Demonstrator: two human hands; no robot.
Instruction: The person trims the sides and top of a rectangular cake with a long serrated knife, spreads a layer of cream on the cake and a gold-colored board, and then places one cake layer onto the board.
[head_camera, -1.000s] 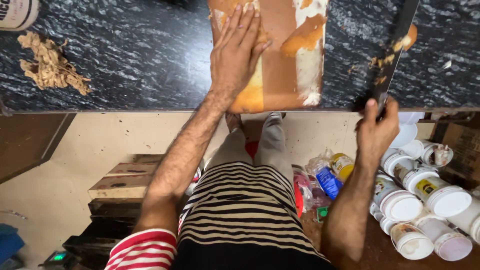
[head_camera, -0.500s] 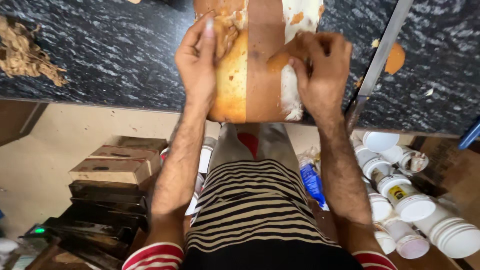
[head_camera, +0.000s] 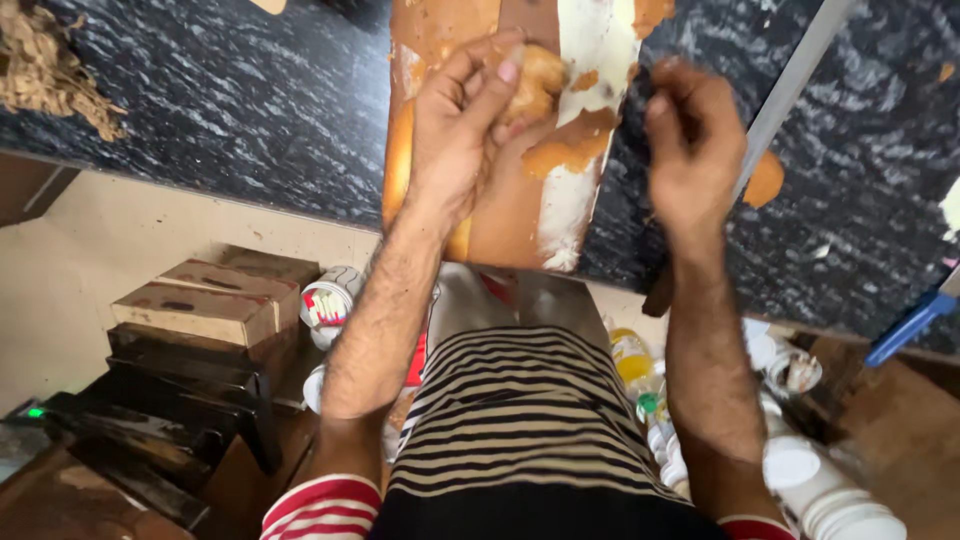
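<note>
A wooden board smeared with orange-brown paste and white patches lies on the black marble counter, overhanging its near edge. My left hand rests on the board with its fingers curled around an orange-brown lump of the paste. My right hand is blurred, just right of the board over the counter, fingers bent; what it holds, if anything, is not clear. A long grey metal blade lies slantwise on the counter beside my right hand, with an orange blob next to it.
A heap of brown fibre sits on the counter at far left. Below the counter are a cardboard box, black stacked boards, several white lidded jars and small bottles. A blue handle pokes in at right.
My right hand left the blade's handle, came onto the board, then moved off to its right. My left hand went from flat on the board to curled around the lump.
</note>
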